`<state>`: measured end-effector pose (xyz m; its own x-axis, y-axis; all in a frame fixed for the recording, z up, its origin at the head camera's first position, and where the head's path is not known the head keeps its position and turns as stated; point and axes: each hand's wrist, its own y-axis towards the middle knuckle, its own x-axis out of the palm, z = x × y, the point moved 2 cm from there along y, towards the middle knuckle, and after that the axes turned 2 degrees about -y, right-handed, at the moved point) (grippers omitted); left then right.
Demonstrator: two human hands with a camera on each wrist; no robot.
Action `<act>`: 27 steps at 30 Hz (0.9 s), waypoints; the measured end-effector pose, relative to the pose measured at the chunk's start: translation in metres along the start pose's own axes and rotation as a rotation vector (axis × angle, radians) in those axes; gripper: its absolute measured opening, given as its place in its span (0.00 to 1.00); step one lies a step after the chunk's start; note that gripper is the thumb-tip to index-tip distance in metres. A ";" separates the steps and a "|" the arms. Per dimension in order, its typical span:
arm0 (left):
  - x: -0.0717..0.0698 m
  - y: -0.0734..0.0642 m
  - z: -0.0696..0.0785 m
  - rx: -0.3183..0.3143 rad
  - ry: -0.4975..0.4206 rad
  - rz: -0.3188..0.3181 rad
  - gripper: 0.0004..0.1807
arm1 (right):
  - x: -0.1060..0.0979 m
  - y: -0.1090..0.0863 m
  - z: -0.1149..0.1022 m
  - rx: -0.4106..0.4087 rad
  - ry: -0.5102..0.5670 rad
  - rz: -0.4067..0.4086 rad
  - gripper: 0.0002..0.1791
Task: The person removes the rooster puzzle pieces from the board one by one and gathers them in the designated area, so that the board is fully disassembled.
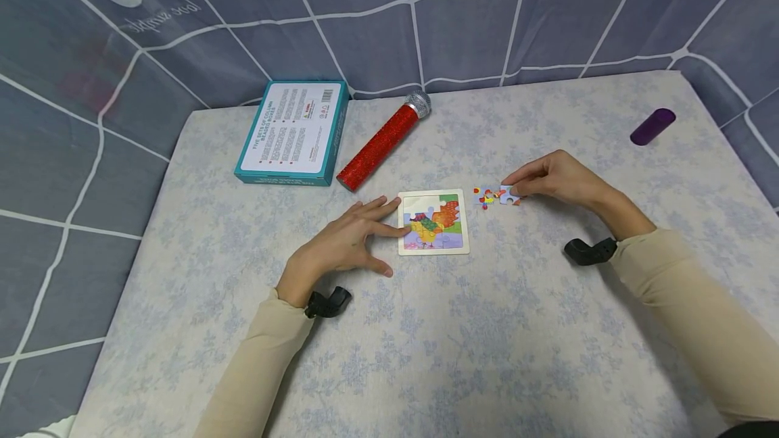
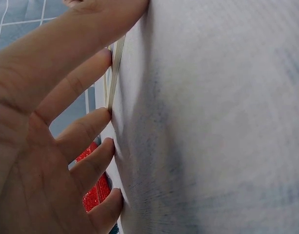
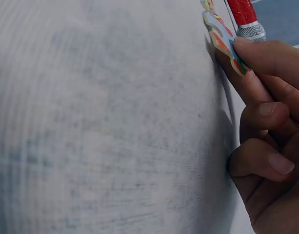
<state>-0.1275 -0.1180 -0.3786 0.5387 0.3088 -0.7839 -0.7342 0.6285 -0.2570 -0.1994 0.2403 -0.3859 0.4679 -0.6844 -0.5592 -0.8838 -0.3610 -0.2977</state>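
Observation:
A square jigsaw puzzle tray (image 1: 420,204) with a pale frame lies flat on the table, partly filled with pieces of a colourful bird picture; its upper left part is bare. My left hand (image 1: 343,238) is spread at the tray's left side, its fingers fairly straight, with fingertips on the frame and the picture's left edge. To the right of the tray, my right hand (image 1: 556,184) pinches a light-blue puzzle piece (image 3: 221,36) between thumb and finger, near the table surface. Just left of it lie other loose puzzle pieces (image 1: 485,197), which look joined or touching.
Behind the left hand stand a teal-edged box (image 1: 292,128) with printed white top and a glittery red microphone (image 1: 380,144). A purple cylinder (image 1: 653,126) lies at the far right. The table (image 1: 450,336) has a pale blue patterned cloth; a grey gridded curtain (image 1: 365,32) borders its back.

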 end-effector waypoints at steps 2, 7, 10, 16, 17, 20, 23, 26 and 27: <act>0.000 0.000 0.000 0.003 -0.002 0.001 0.41 | 0.000 -0.001 -0.001 0.000 -0.004 0.012 0.14; 0.000 0.000 0.000 0.009 -0.005 0.004 0.42 | 0.002 -0.001 -0.003 -0.010 -0.060 0.056 0.13; 0.000 0.000 0.000 0.008 -0.004 0.003 0.42 | 0.003 -0.001 -0.005 -0.024 -0.085 0.083 0.12; 0.000 0.000 0.000 0.011 0.000 0.000 0.42 | 0.005 -0.002 -0.007 -0.056 -0.088 0.108 0.11; 0.000 0.000 0.000 0.011 0.001 0.000 0.42 | 0.005 -0.002 -0.007 -0.060 -0.094 0.112 0.11; 0.000 0.000 -0.001 0.007 0.000 0.001 0.42 | 0.006 -0.001 -0.010 -0.074 -0.136 0.130 0.09; 0.000 0.000 -0.001 0.004 0.003 0.001 0.42 | 0.007 -0.001 -0.012 -0.084 -0.170 0.152 0.08; 0.000 0.000 -0.001 0.000 0.004 -0.003 0.41 | 0.008 -0.001 -0.015 -0.081 -0.179 0.167 0.08; 0.000 0.000 -0.001 0.000 0.006 -0.003 0.41 | 0.008 -0.001 -0.015 -0.081 -0.181 0.170 0.08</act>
<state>-0.1278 -0.1185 -0.3792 0.5380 0.3027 -0.7867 -0.7327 0.6295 -0.2588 -0.1950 0.2254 -0.3785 0.2987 -0.6179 -0.7273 -0.9438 -0.3044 -0.1289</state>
